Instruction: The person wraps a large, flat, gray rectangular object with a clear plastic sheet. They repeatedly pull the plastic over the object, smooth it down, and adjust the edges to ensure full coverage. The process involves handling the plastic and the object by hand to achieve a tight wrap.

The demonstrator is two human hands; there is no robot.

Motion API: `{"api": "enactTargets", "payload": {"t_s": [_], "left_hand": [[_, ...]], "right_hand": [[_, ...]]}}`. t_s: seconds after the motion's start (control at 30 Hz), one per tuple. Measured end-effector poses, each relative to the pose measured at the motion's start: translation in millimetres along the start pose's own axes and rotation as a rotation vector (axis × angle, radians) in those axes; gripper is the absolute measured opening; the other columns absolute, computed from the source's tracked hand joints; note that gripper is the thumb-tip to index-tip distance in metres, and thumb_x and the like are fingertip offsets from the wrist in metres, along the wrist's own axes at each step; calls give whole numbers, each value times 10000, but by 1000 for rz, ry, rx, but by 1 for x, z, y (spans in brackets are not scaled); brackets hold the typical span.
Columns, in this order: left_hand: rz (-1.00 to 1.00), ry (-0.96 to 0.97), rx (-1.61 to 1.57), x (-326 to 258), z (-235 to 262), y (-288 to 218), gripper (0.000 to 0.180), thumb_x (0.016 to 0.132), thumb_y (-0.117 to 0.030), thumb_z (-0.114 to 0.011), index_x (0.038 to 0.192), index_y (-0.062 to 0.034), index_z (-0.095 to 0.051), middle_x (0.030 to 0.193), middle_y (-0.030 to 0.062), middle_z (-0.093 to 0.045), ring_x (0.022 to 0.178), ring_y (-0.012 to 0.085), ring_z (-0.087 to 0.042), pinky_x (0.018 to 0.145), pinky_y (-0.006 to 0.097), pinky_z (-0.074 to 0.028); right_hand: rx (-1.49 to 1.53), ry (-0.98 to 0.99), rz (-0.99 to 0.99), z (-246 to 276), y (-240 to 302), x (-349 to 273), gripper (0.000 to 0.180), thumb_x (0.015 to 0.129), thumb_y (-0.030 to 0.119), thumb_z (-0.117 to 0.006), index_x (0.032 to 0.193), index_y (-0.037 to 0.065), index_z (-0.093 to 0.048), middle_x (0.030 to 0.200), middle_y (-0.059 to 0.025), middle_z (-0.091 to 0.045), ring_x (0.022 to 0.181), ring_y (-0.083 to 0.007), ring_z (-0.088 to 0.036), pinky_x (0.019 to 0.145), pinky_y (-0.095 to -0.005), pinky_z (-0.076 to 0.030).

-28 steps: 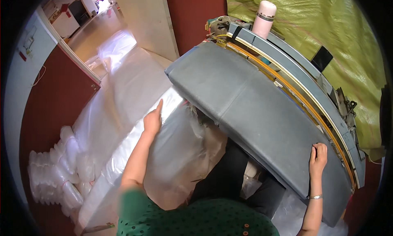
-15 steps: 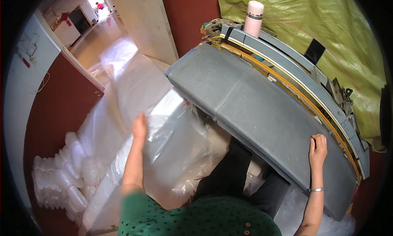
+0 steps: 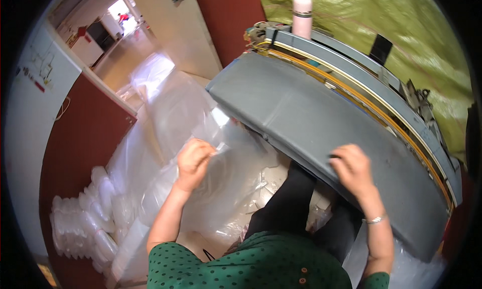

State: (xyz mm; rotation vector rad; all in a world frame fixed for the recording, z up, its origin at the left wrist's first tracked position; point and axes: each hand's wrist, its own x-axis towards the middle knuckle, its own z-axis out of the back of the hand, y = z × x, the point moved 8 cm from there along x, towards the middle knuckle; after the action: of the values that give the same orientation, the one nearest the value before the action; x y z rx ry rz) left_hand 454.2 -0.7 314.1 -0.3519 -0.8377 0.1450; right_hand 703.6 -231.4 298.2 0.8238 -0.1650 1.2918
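Left grip (image 3: 194, 159): fingers closed at the clear film (image 3: 173, 106), centre-left!
Right grip (image 3: 353, 168): fingers bent over the grey bench (image 3: 296, 108), right of centre; touch unclear!
Pink flask (image 3: 302, 19): standing upright on the blue-grey rail (image 3: 326, 51), upper right of centre!
Clear bags (image 3: 83, 221): bundled, lower left!
Yellow-green sheet (image 3: 356, 13): draped across the upper right, bright and creased!

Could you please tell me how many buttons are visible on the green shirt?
2: the upper button and the lower button just beneath it, near the picture's bottom edge. More may be hidden.
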Motion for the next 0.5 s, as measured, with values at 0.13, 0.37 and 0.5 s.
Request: {"api": "enactTargets", "payload": {"t_s": [0.13,0.37,0.5], "left_hand": [[-209,168,-78,21,-40,-67,218,574,42,-608,779,-32,-608,733,57,-566,672,220,-569,536,308,-457],[-457,71,258,18,-20,-101,142,633,14,-631,745,-58,-581,744,40,-564,651,199,-575,481,291,-438],[-63,-371,75,35,48,-70,43,811,17,-521,813,-23,-539,888,97,-494,868,234,-518,787,346,-420]], "right_hand": [[510,152,204,-63,81,34,561,702,159,-707,1205,35,-492,1199,-138,-513,1100,-302,-486,937,-387,-389],[865,216,-57,-140,31,-24,149,793,186,-632,805,37,-636,703,-69,-624,656,-215,-592,633,-317,-440],[75,360,-558,-171,-84,-129,235,824,294,-565,752,74,-603,784,-140,-609,777,-347,-581,668,-409,-452]]}}
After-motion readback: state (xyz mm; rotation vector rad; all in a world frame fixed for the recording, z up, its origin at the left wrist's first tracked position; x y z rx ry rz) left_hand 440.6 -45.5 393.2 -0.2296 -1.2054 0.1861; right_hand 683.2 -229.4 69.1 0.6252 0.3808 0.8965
